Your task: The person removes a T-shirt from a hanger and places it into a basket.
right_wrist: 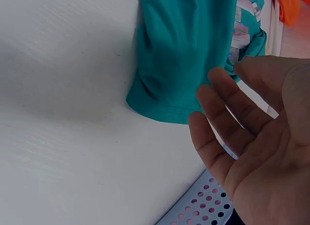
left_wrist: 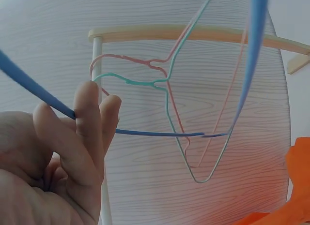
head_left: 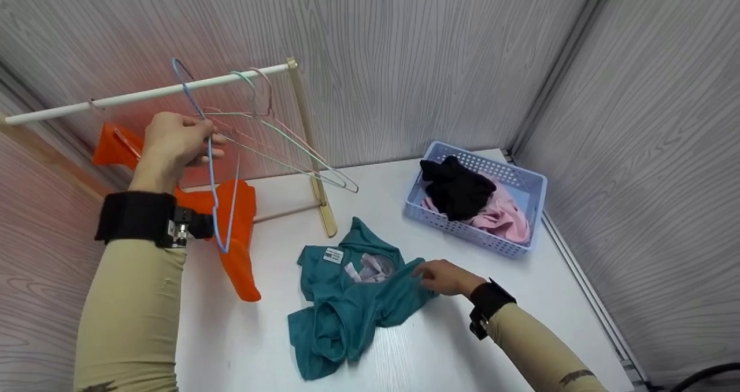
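Observation:
My left hand is raised at the rail and pinches a blue clothes hanger between thumb and fingers. The hanger's hook rises above the white rail, and its long body points down toward me. On the table lies a crumpled teal shirt, its neck opening and white label facing up. My right hand is at the shirt's right edge, palm turned up in the right wrist view. Its fingers are spread and loosely bent, with the fingertips right at the cloth.
A green hanger and a pink hanger hang at the rail's right end, near the wooden post. An orange garment hangs at the left. Behind on the right, a blue basket holds black and pink clothes.

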The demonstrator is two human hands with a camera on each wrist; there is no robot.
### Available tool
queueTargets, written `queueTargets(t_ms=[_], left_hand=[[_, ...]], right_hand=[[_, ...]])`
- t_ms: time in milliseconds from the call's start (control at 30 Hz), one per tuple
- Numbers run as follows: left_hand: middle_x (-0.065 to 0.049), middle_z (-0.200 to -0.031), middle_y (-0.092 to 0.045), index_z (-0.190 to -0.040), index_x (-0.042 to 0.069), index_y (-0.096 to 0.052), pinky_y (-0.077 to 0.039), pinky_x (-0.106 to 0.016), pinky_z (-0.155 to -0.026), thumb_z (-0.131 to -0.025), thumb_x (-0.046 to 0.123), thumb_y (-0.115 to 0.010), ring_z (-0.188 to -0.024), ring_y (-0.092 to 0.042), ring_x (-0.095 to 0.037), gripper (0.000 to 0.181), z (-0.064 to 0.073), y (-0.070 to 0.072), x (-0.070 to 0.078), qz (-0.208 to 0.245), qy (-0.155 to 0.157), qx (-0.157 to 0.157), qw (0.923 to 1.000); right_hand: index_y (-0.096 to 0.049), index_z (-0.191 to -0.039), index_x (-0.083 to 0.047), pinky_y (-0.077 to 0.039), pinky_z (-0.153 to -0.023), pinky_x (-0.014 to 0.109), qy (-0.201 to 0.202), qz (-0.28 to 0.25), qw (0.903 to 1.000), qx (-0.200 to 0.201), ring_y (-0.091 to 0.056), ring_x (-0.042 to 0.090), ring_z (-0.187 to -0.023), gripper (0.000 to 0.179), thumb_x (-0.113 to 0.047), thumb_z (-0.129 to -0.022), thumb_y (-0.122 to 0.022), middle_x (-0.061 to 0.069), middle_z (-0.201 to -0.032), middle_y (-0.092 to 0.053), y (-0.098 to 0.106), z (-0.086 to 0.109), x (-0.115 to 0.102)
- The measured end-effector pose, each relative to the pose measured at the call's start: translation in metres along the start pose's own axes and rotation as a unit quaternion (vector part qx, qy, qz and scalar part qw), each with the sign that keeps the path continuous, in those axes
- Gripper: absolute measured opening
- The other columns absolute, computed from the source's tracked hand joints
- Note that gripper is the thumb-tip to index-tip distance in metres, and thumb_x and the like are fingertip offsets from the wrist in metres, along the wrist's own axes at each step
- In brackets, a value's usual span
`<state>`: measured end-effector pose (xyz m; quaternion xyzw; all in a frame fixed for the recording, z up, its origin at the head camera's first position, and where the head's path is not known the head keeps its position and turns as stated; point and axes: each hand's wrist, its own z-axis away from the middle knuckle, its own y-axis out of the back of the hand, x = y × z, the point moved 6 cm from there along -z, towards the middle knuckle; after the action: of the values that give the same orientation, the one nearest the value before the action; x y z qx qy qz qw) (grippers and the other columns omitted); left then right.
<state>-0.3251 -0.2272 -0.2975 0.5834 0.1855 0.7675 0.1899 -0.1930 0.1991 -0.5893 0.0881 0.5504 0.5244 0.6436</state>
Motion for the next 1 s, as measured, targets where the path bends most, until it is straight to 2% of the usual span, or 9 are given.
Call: queueTargets(t_ms=[100, 200, 400, 567, 767, 833, 933, 1000], left_hand=[[0.016, -0.074, -0.067, -0.137, -0.003, -0.049, -0.054, -0.014, -0.06, -0.101, 0.034, -0.048, -0.065, -0.068, 0.001, 0.052, -0.007, 0.0, -0.002, 0.015, 0.005, 0.009, 0.9998], [0.015, -0.075, -0.067, -0.138, -0.002, -0.05, -0.055, -0.015, -0.06, -0.102, 0.033, -0.047, -0.065, -0.069, 0.0, 0.05, -0.012, -0.003, -0.009, 0.024, 0.008, 0.011, 0.9996], [0.014, -0.081, -0.067, -0.141, -0.002, -0.046, -0.057, -0.018, -0.065, -0.104, 0.031, -0.043, -0.068, -0.07, -0.001, 0.05, -0.018, -0.011, -0.025, 0.014, 0.008, 0.007, 0.9998], [0.003, -0.1, -0.068, -0.143, -0.001, -0.043, -0.058, -0.019, -0.067, -0.104, 0.031, -0.04, -0.073, -0.07, -0.003, 0.051, -0.019, -0.018, -0.035, -0.002, 0.001, -0.002, 1.0], [-0.006, -0.115, -0.062, -0.146, 0.001, -0.039, -0.058, -0.02, -0.069, -0.105, 0.033, -0.036, -0.074, -0.068, -0.004, 0.052, -0.015, -0.019, -0.055, -0.011, 0.024, -0.007, 0.9996], [-0.009, -0.119, -0.062, -0.144, 0.001, -0.042, -0.058, -0.021, -0.07, -0.106, 0.033, -0.036, -0.075, -0.068, -0.004, 0.05, -0.013, -0.018, -0.062, -0.017, 0.028, -0.01, 0.9994], [-0.014, -0.125, -0.058, -0.142, 0.001, -0.045, -0.058, -0.021, -0.071, -0.106, 0.032, -0.035, -0.075, -0.067, -0.005, 0.048, -0.011, -0.021, -0.073, -0.032, 0.035, -0.019, 0.9987], [-0.016, -0.124, -0.059, -0.141, 0.0, -0.045, -0.058, -0.021, -0.071, -0.106, 0.03, -0.036, -0.076, -0.068, -0.007, 0.047, -0.01, -0.027, -0.081, -0.042, 0.037, -0.032, 0.9979]], right_hand=[[-0.062, -0.125, -0.002, -0.051, -0.093, 0.051, 0.003, -0.006, 1.0, -0.002, -0.061, 0.03, -0.111, 0.031, -0.009, -0.097, -0.051, 0.018, -0.125, -0.063, -0.002, -0.001, -0.001], [-0.061, -0.125, -0.001, -0.051, -0.092, 0.051, 0.003, -0.008, 0.9999, -0.006, -0.061, 0.032, -0.111, 0.031, -0.008, -0.096, -0.052, 0.019, -0.122, -0.063, -0.004, -0.002, -0.002], [-0.062, -0.123, 0.0, -0.052, -0.091, 0.05, 0.013, 0.0, 0.9999, -0.004, -0.062, 0.032, -0.109, 0.03, -0.006, -0.095, -0.053, 0.019, -0.118, -0.065, -0.01, -0.007, -0.008], [-0.063, -0.123, -0.001, -0.052, -0.092, 0.049, 0.012, -0.005, 0.9998, -0.012, -0.061, 0.03, -0.111, 0.03, -0.007, -0.096, -0.051, 0.018, -0.123, -0.064, -0.017, -0.013, -0.012], [-0.062, -0.125, -0.002, -0.05, -0.096, 0.048, 0.011, -0.004, 0.9998, -0.017, -0.061, 0.028, -0.113, 0.03, -0.008, -0.097, -0.051, 0.015, -0.125, -0.064, -0.026, -0.027, -0.021], [-0.062, -0.124, -0.002, -0.049, -0.099, 0.048, 0.001, 0.005, 1.0, 0.001, -0.06, 0.029, -0.115, 0.03, -0.008, -0.097, -0.052, 0.015, -0.124, -0.064, -0.027, -0.033, -0.025], [-0.06, -0.126, -0.003, -0.049, -0.097, 0.049, -0.037, 0.02, 0.9982, 0.044, -0.06, 0.03, -0.111, 0.032, -0.012, -0.096, -0.056, 0.017, -0.122, -0.061, -0.029, -0.041, -0.029], [-0.055, -0.133, -0.007, -0.049, -0.095, 0.051, -0.065, 0.024, 0.9949, 0.073, -0.057, 0.032, -0.11, 0.04, -0.018, -0.095, -0.058, 0.019, -0.127, -0.055, -0.032, -0.046, -0.033]])
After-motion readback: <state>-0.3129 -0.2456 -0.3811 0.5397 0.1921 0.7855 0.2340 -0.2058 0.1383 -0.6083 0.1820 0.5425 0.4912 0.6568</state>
